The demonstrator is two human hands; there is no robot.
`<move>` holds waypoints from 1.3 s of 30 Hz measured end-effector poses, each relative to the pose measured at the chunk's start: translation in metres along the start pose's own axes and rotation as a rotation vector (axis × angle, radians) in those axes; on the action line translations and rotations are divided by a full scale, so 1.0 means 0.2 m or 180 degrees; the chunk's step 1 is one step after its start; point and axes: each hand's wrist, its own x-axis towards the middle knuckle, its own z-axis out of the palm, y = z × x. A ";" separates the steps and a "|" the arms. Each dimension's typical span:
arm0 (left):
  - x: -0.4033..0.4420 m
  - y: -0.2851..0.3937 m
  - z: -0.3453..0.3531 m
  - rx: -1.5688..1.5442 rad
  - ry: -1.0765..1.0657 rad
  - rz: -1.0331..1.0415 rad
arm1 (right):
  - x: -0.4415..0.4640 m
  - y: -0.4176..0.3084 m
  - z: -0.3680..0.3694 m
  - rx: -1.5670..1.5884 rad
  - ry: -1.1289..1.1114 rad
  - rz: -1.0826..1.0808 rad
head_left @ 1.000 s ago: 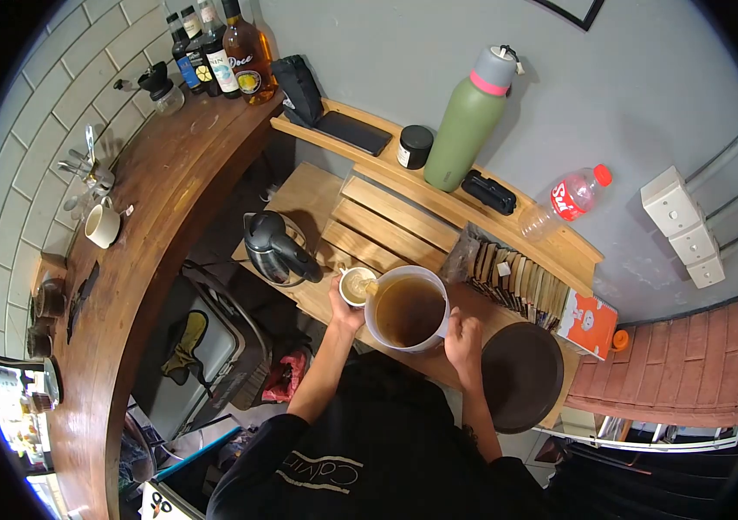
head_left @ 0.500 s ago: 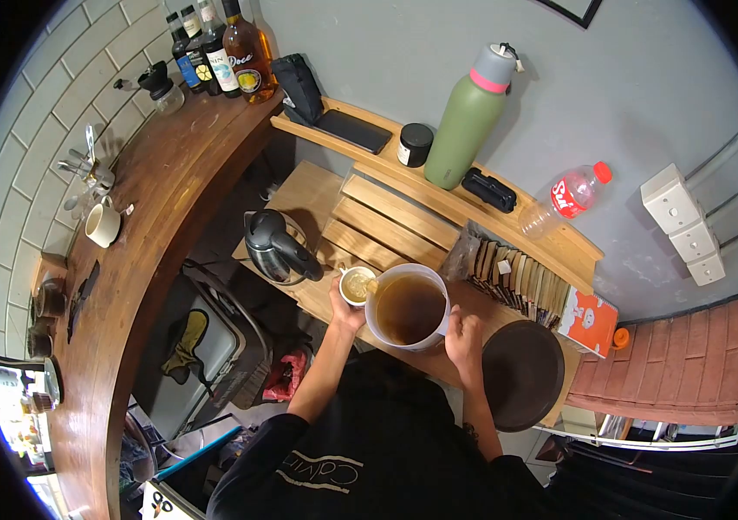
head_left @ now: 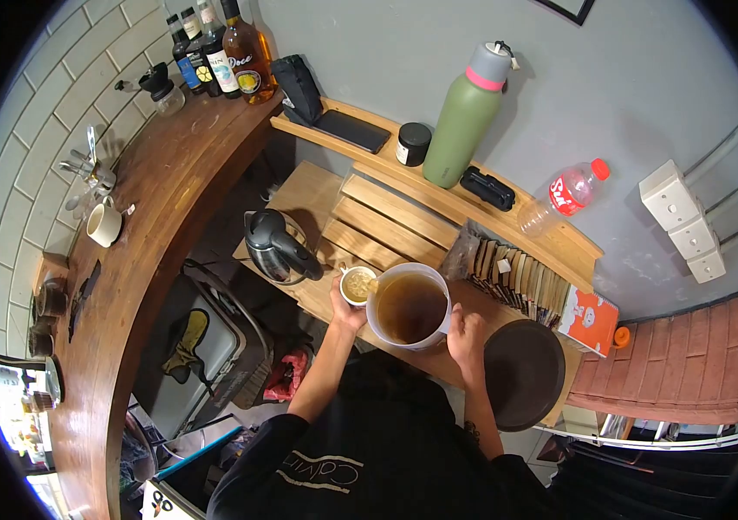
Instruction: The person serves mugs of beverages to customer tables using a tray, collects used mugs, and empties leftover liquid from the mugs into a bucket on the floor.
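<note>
My left hand (head_left: 349,312) is closed around a small white cup (head_left: 344,293) with pale, bubbly liquid in it. In my right hand (head_left: 466,333) is the handle of a large translucent pitcher (head_left: 386,334), part full of brown liquid. The pitcher leans left, its spout against or just over the cup's rim, and liquid runs from the spout into the cup. Both are held above the wooden table. A black electric kettle (head_left: 275,247) stands left of the cup. To the right of the pitcher lies a round dark brown tray (head_left: 525,377).
Behind my hands are a slatted wooden board (head_left: 390,217) and a row of books (head_left: 520,277). A narrow shelf bears a green bottle (head_left: 466,126), a black jar (head_left: 414,144) and a plastic bottle (head_left: 566,199). The curved wooden counter (head_left: 165,173) at left holds a mug (head_left: 104,223).
The liquid in the cup looks a little higher and more bubbly. My hands, the cup and the pitcher have barely moved.
</note>
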 end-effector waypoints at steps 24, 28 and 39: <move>-0.04 0.00 0.01 0.0047 0.0106 0.0117 | -0.01 -0.11 -0.04 -0.0167 -0.0084 0.0149; -0.04 0.00 0.01 0.0082 0.0079 0.0123 | -0.01 -0.11 -0.04 -0.0190 0.0006 -0.0012; -0.06 -0.02 0.08 0.0227 0.0112 0.0040 | 0.00 0.09 -0.02 0.0154 -0.0075 0.0021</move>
